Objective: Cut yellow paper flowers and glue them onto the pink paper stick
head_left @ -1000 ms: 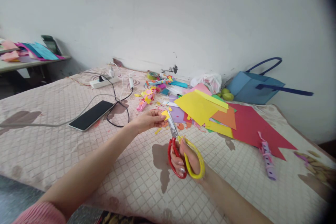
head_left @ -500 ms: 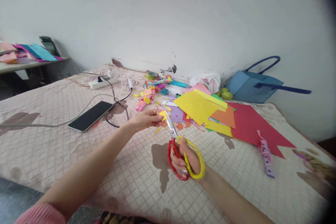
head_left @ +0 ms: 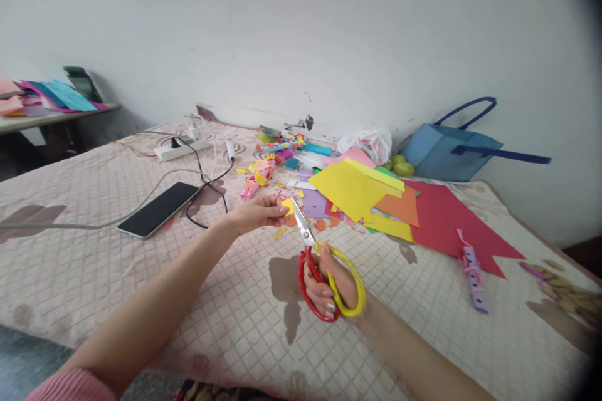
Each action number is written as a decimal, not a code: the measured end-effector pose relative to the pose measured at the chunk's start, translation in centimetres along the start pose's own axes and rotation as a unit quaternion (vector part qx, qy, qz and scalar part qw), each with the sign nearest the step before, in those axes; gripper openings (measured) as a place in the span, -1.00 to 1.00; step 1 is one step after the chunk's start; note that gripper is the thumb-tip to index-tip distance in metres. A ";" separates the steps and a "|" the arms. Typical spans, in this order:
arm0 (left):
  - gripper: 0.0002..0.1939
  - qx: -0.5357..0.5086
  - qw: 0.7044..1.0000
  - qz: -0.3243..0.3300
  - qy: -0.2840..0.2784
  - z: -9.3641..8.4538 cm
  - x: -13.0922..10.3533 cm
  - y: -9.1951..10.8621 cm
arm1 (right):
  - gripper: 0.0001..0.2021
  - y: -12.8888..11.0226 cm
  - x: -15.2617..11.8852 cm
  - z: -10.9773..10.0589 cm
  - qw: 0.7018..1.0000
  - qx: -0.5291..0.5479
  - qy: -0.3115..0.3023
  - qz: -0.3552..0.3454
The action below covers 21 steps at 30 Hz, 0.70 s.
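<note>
a small yellow paper scrap is pinched in the closed fingers of the left hand, just left of the sheet pile. red-and-yellow scissors are gripped by the right hand, blades at the scrap. a phone and cables are seen further left of the pile, a blue bag behind it.

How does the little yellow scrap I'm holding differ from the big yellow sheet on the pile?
The yellow scrap is tiny and pinched in the left hand above the bed cover, at the blades of the scissors in the right hand; the yellow sheet is large and lies flat on top of the coloured paper pile, untouched. The scrap's outline looks irregular; the sheet has straight edges. Both are the same bright yellow paper.
</note>
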<state>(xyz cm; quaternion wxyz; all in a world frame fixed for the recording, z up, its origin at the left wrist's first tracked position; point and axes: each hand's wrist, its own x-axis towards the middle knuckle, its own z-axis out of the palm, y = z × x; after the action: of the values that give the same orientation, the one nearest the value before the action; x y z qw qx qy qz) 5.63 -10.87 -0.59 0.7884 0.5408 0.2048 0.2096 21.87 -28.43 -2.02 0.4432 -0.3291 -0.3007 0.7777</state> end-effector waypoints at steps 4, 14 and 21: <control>-0.75 0.013 1.000 0.000 -0.001 0.5 -0.2 0.3 | -0.46 0.3 0.2 -0.1 1.000 0.007 -0.004 0.007; -0.70 0.050 0.999 -0.008 0.002 0.6 -0.3 0.5 | -0.46 0.1 0.0 -0.2 0.999 -0.018 0.006 -0.028; -0.72 0.225 0.973 -0.039 -0.037 1.8 -0.1 -0.8 | -0.60 -2.0 0.3 -1.3 0.930 -0.210 0.232 -0.192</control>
<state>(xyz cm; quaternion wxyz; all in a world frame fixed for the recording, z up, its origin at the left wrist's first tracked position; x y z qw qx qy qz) 6.63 -12.53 -0.78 0.6613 0.7032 0.2380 0.1072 23.77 -27.01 -1.36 0.5621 -0.5218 -0.4033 0.4991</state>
